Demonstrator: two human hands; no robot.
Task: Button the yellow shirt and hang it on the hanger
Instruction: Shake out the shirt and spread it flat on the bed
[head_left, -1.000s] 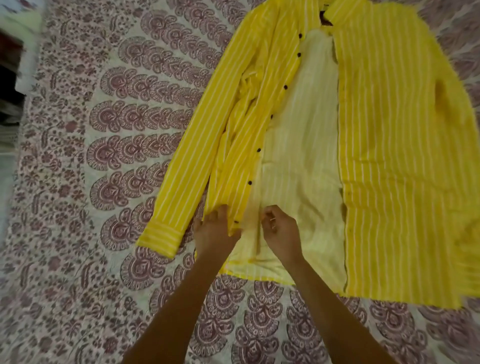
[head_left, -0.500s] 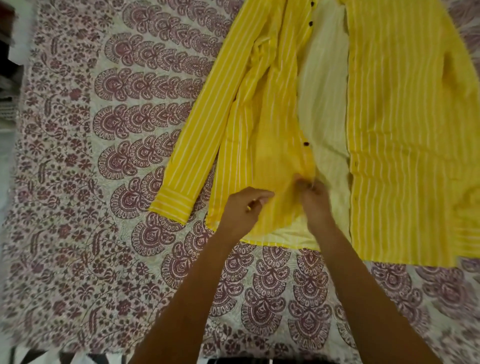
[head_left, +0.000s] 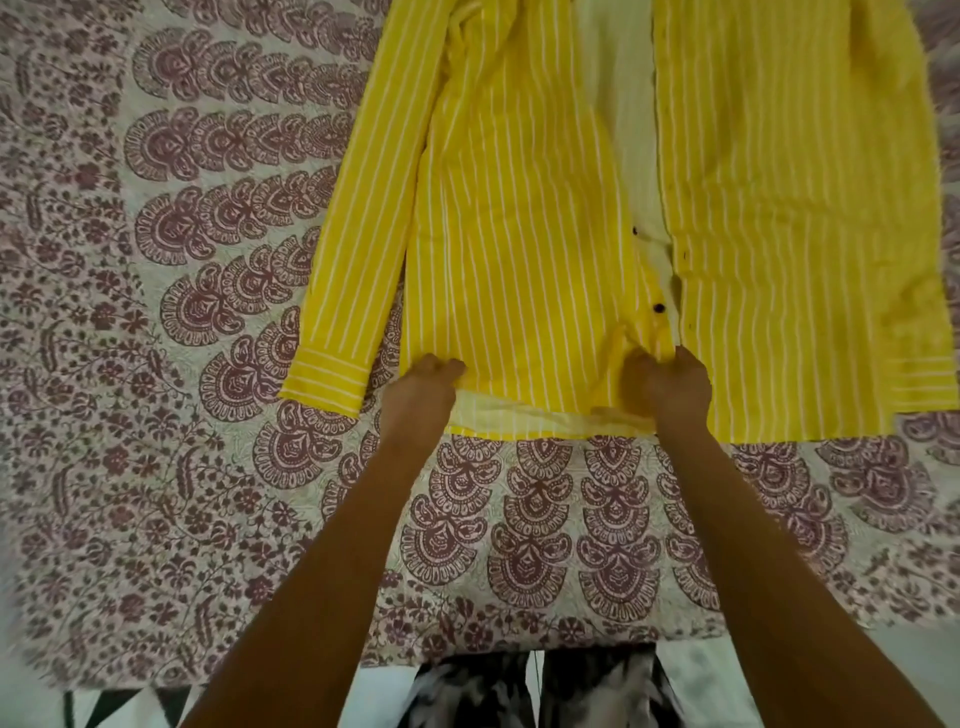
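The yellow shirt (head_left: 519, 218) with white stripes lies face up on the bed, its two front panels nearly meeting and a narrow strip of pale inner fabric showing between them. Dark buttons (head_left: 658, 308) dot the left panel's edge. My left hand (head_left: 422, 397) pinches the hem of the left panel at its outer corner. At the button edge of that same panel my right hand (head_left: 667, 387) grips the bunched fabric near the hem. The left sleeve and its cuff (head_left: 327, 379) lie flat beside the panel. No hanger is in view.
A patterned maroon and cream bedspread (head_left: 182, 312) covers the bed under the shirt. The bed's near edge (head_left: 519, 654) runs across the bottom, with my patterned trousers (head_left: 535, 691) below it.
Both hands have pulled the folded-back left panel open and flat toward the right, covering most of the pale inner fabric. The hands spread apart along the hem.
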